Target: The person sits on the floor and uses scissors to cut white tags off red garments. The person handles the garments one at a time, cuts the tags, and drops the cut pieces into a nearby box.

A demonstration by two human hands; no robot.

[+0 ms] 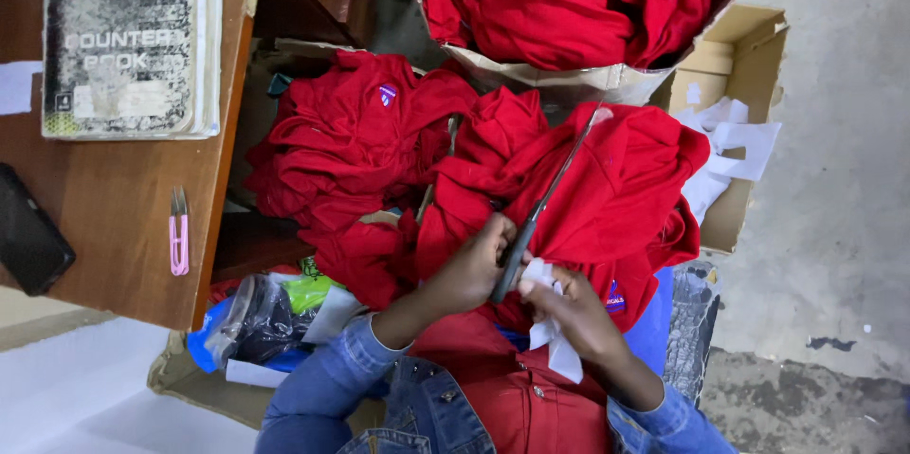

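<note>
1. A pair of long scissors (pixel 540 208) is gripped at its handles by the left hand (pixel 471 269), fingers curled shut around them, the blades laid across a red garment (pixel 607 179)
2. A white strip of fabric (pixel 555 340) is pinched between the fingers of the right hand (pixel 573 307), just beside the scissor handles
3. The red garment is heaped on the lap; more red garments (pixel 351 141) are piled left of it
4. A cardboard box (pixel 531 70) filled with red clothing is seen above the garment
5. A wooden surface (pixel 114 198) left of the garment carries a notebook (pixel 123 37), pink thread snips (pixel 178 231) and a dark phone (pixel 28 241)
</note>
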